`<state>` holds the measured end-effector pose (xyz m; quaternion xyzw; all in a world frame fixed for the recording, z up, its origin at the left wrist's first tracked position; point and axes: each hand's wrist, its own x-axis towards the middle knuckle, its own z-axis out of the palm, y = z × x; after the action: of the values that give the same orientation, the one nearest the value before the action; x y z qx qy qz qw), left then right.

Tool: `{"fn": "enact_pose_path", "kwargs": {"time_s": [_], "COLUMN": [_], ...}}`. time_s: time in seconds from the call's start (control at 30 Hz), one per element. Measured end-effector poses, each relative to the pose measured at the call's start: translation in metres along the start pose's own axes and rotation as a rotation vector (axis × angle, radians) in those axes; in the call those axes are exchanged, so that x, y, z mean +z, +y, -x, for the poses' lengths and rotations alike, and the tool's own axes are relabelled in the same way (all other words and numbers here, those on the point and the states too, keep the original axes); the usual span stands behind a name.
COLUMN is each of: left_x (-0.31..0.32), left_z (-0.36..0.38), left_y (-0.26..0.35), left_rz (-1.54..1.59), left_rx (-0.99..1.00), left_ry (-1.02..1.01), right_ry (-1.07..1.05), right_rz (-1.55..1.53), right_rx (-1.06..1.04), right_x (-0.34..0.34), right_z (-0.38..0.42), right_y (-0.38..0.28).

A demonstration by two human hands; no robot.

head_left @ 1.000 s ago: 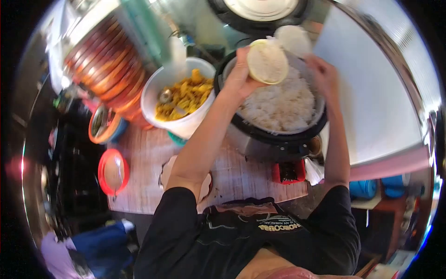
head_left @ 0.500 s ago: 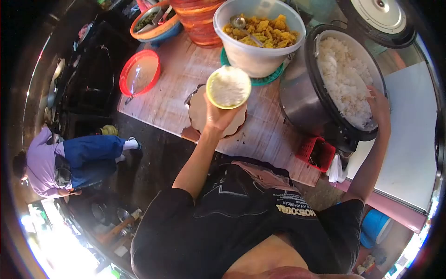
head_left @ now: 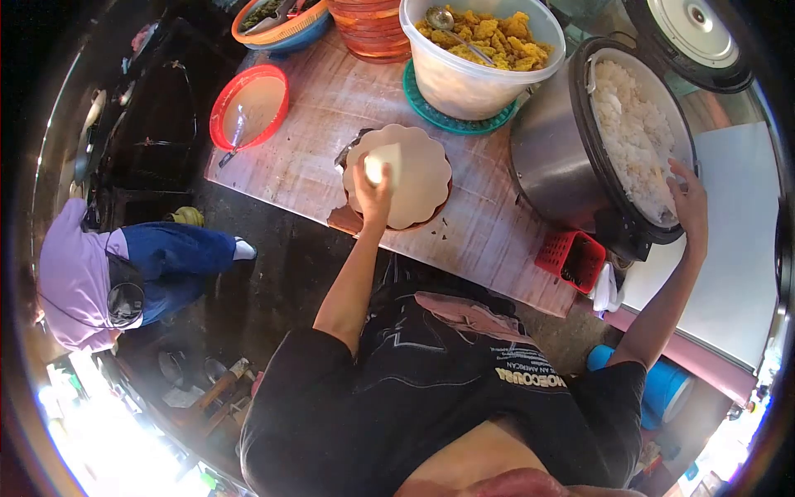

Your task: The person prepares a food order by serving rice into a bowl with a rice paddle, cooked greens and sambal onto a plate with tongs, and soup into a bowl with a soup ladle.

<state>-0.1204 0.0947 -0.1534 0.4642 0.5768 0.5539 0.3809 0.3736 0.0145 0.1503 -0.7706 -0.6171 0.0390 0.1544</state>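
Note:
My left hand [head_left: 374, 195] is closed around a small pale cup [head_left: 386, 162], now turned over above a scalloped paper-lined plate [head_left: 424, 184]. The cup's mouth is hidden from view. At the right, my right hand [head_left: 689, 203] is at the rim of a large steel rice cooker [head_left: 546, 157], its fingers apart beside the white rice [head_left: 631, 124]. No held object can be made out in it.
A white tub [head_left: 460, 89] of yellow fried food holds a ladle. Nearby are a red bowl [head_left: 248, 109], stacked orange plates [head_left: 373, 29], a red basket [head_left: 571, 258] and the cooker's lid [head_left: 694, 29]. Another person [head_left: 91, 277] is at the left.
The rice-filled cup in my left hand has been tipped over and lowered to the plate. My right hand has shifted slightly down along the cooker's rim, its fingers more spread.

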Motion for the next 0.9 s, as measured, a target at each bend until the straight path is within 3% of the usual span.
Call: {"fn": "enact_pose_path", "kwargs": {"time_s": [0.07,0.1,0.2,0.33,0.43,0.57,0.63,0.73,0.9], "left_x": [0.012,0.018,0.021,0.013,0.012,0.02,0.049,0.115,0.233], "left_z": [0.001,0.004,0.014,0.006,0.004,0.001,0.0,0.006,0.048], "left_y": [-0.001,-0.007,-0.021,-0.033,-0.02,0.059,0.142,0.244,0.305], "left_rz": [-0.585,-0.691,-0.804,-0.584,-0.589,-0.407,-0.243,0.047,-0.174], "left_rx": [0.384,0.373,0.401,0.428,0.431,0.618,0.704,1.027,1.158], "left_ry": [-0.061,-0.156,-0.208,-0.263,-0.283,0.005,0.108,-0.025,-0.344], "right_ry": [0.031,0.035,0.053,0.048,0.091,0.261,0.282,0.299,0.295], "right_rz": [-0.007,-0.004,0.008,-0.017,-0.026,-0.021,-0.087,-0.144,-0.217], "right_rx": [-0.032,0.0,0.063,0.092,0.08,0.001,0.045,0.085,0.096], "right_x": [-0.003,-0.005,-0.014,-0.021,-0.031,-0.043,-0.043,-0.041,-0.037], "right_z": [0.008,0.012,0.022,0.039,0.053,0.077,0.089,0.106,0.139], "right_y": [-0.004,-0.008,-0.019,-0.033,-0.051,-0.064,-0.062,-0.067,-0.057]}}
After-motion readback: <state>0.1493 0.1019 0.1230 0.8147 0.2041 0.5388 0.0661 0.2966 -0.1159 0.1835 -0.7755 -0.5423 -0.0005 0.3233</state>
